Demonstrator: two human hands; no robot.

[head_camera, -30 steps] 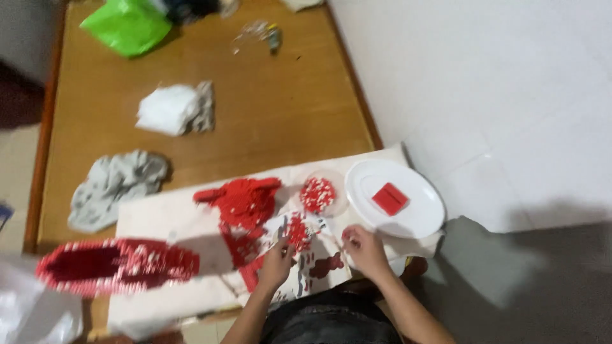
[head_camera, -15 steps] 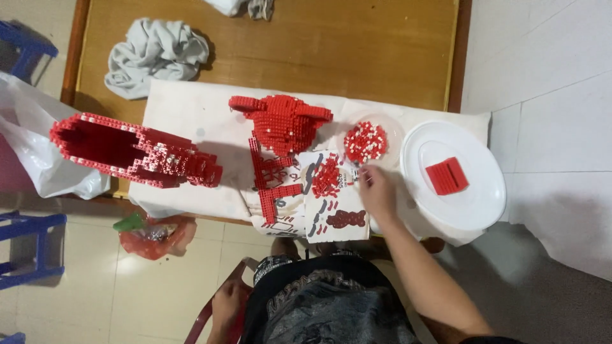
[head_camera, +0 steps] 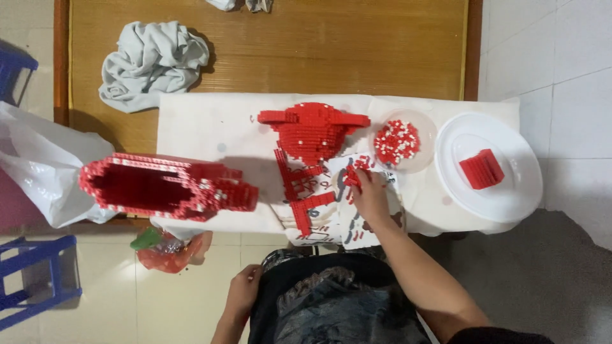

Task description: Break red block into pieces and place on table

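My right hand [head_camera: 368, 194] rests on a printed instruction sheet [head_camera: 357, 220] and pinches a small red brick piece [head_camera: 351, 179]. Just above it stands a rounded red brick model [head_camera: 312, 130] with flat red strips [head_camera: 299, 197] trailing toward me. A clear bowl of red and white small bricks [head_camera: 396, 141] sits to the right of the model. My left hand [head_camera: 241, 296] hangs down by my hip, off the table, fingers curled, with nothing seen in it.
A large hollow red brick build [head_camera: 159, 186] lies at the table's left end. A white round lid [head_camera: 503, 191] carries a red block [head_camera: 482, 169]. Grey cloth [head_camera: 152, 60] lies on the wooden mat [head_camera: 331, 51]. White plastic bag [head_camera: 44, 172], blue stool [head_camera: 38, 280], red bag [head_camera: 169, 248] are on the floor at left.
The camera has swung to look straight down over the table. My left hand left the sheet and dropped beside my hip. My right hand stays over the sheet.
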